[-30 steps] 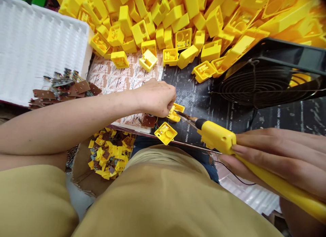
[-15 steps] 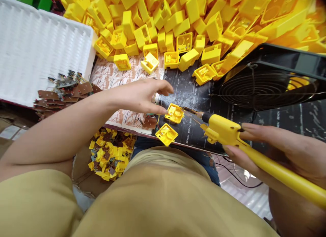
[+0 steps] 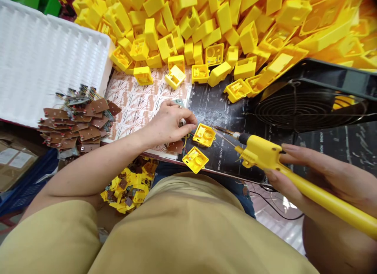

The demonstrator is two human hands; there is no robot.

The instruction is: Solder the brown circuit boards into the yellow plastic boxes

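Observation:
My right hand is wrapped round a yellow soldering gun with a solder feed. The gun's metal tip points left and ends just beside a small open yellow housing. My left hand is at that housing's left side, thumb and forefinger pinched together. Whatever lies between those fingertips is too small to make out. A second open yellow housing lies at the table's front edge. Partly under my left hand is a brown circuit board with thin wires.
A big heap of yellow housings fills the back. To the right stands a black fan. Stacked circuit boards lie at the left by a white foam tray. Below the table edge is a box of yellow parts.
My left hand's fingers have closed from spread to a pinch, and the wrist has bent. The view has shifted slightly. My right hand keeps hold of the soldering gun.

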